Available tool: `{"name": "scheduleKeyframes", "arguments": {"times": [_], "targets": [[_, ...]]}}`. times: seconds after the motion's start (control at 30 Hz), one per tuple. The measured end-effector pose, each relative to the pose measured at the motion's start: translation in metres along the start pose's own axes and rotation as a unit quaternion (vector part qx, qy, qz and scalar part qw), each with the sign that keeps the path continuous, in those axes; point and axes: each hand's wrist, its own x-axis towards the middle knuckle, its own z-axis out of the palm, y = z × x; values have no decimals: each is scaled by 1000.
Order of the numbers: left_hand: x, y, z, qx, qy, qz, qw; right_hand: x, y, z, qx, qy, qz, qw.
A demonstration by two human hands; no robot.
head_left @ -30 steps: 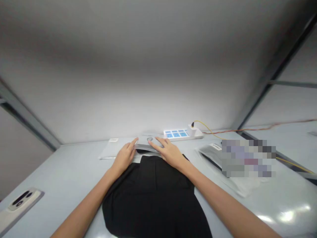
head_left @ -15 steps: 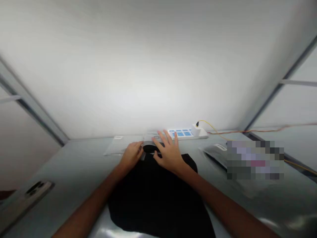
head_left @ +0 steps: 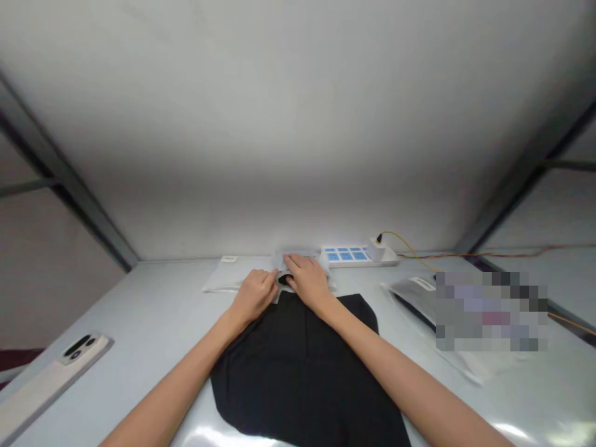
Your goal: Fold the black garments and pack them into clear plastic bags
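A black cloth garment [head_left: 302,366] lies spread on the table, its far end narrowing toward a clear plastic bag [head_left: 325,259]. My left hand [head_left: 255,292] is closed at the bag's near left edge, with its thumb and fingertips pinched on the plastic. Across the top of the bag my right hand [head_left: 307,282] lies with its fingers stretched forward and its thumb apart, lower down. A small patch of black shows between the two hands. How far the cloth reaches under the plastic is hidden by my right hand.
Behind the hands stands a white power strip [head_left: 361,256] with a plugged-in charger [head_left: 376,249] and yellow cable. A flat packet [head_left: 228,276] lies at the back left, a bagged dark item [head_left: 414,292] at right. A phone [head_left: 56,385] lies front left. A wall closes the back.
My right hand's spread fingers have drawn together and lowered onto the plastic, covering more of the black patch. My left hand keeps its place at the edge. The view has shifted slightly.
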Motion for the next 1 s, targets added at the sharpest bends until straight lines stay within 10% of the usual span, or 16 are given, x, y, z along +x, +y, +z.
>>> {"name": "scheduleKeyframes", "arguments": {"times": [0.33, 0.67, 1.0], "targets": [[-2, -8, -4, -90, 67, -96, 989, -32, 42, -32, -2, -81, -64, 995], [6, 19, -24, -268, 192, -204, 922, -17, -13, -35, -70, 33, -38, 996], [18, 34, -46, -440, 197, -210, 850, -31, 9, -78, -51, 22, -46, 997]]}}
